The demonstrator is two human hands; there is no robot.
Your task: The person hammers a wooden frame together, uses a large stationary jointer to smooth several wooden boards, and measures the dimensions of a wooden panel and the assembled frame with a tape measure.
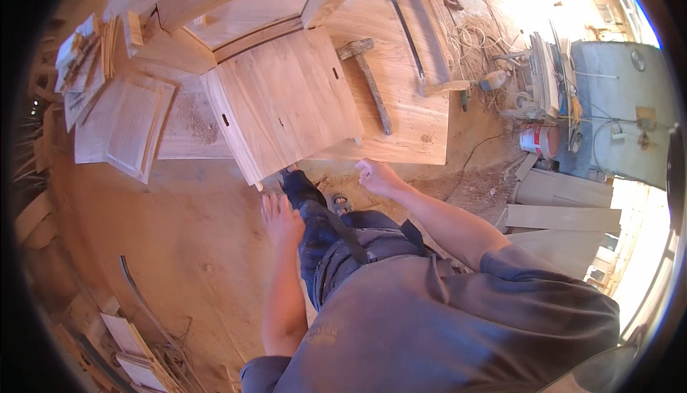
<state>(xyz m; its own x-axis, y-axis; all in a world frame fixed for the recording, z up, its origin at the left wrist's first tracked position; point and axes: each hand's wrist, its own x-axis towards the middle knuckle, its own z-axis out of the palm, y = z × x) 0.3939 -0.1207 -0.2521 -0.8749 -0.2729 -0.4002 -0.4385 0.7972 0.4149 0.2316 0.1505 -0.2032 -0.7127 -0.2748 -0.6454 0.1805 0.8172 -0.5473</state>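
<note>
A wooden panel [286, 92] with dark mortise slots near two edges lies on a broad wooden board [422, 132] before me, its near corner over the board's front edge. My left hand [281, 218] hangs just below that corner, fingers stretched and apart, holding nothing. Off the panel's near right corner, my right hand [379, 177] hovers near the board's edge with fingers curled in, nothing visible in it. A hammer [372, 85] with a wooden handle rests on the board right of the panel. Beyond it lies a wooden-framed bow saw [433, 39].
An upright wooden frame [243, 0] stands behind the panel. Framed panels [139, 125] and stacked strips [86, 64] sit at left. A bucket [538, 141], grey boards [562, 218] and a blue-grey cabinet [619, 107] are at right. Offcuts [136, 350] lie on the dusty floor.
</note>
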